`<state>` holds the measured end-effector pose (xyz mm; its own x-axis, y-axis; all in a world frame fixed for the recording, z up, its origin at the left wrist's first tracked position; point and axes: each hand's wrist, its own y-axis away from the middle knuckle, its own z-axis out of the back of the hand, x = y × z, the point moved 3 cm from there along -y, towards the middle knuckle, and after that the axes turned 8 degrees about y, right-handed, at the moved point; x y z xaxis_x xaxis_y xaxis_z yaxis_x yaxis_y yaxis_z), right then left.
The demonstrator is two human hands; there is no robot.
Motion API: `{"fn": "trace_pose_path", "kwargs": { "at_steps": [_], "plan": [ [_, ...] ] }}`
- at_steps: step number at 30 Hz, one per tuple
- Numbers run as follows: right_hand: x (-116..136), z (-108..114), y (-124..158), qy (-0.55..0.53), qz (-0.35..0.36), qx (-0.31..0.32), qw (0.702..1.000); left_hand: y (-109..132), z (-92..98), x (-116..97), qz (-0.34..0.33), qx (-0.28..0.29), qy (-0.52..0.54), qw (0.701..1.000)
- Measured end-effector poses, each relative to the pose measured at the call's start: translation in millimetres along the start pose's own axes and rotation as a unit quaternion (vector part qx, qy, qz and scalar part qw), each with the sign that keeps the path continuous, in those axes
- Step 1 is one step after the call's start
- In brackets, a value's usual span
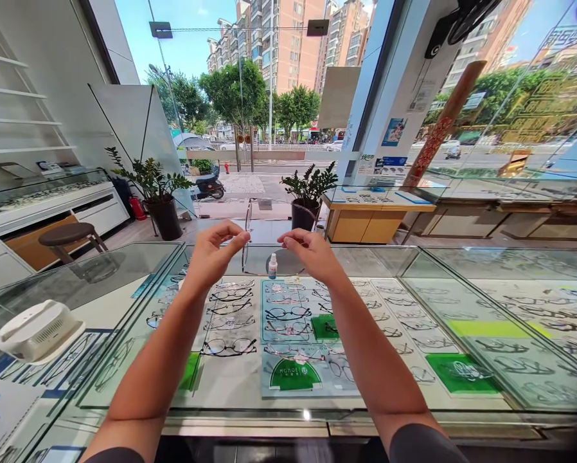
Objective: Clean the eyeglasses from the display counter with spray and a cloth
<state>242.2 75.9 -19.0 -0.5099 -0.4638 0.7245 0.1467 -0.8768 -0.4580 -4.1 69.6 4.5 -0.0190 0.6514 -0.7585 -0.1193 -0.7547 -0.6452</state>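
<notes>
My left hand [216, 252] is raised above the glass counter, thumb and fingers pinched on a thin-rimmed pair of eyeglasses [246, 257]. The frame is turned nearly edge-on and stands upright past my fingertips. To its right, my right hand [312, 252] is also closed in a pinch; whatever lies between its fingertips is too small to make out. A gap separates the two hands. Between and just below them, a small white bottle [272, 266] with a blue-marked label stands on the counter.
Beneath the glass counter top [230, 395] lie rows of eyeglasses [230, 347] and green cards [295, 376]. A white device [40, 331] sits at the left. Beyond the counter are a round stool [67, 235], potted plants [166, 215] and a glass front facing the street.
</notes>
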Motion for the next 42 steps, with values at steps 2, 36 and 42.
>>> {"fn": "trace_pose_path", "kwargs": {
  "at_steps": [2, 36, 42],
  "plan": [
    [10.0, -4.3, 5.6, 0.031, 0.031, 0.025, 0.999, 2.1, -5.4, -3.1, 0.0, 0.052, -0.021, 0.998],
    [15.9, -39.3, 5.3, -0.088, 0.196, 0.029, 0.976, 15.0, -26.9, -20.8, -0.061, 0.309, 0.076, 0.946],
    [19.4, -42.4, 4.2, -0.122, 0.166, 0.04, 0.978, 15.8, -25.8, -24.4, -0.054, 0.36, 0.095, 0.926]
  ]
}}
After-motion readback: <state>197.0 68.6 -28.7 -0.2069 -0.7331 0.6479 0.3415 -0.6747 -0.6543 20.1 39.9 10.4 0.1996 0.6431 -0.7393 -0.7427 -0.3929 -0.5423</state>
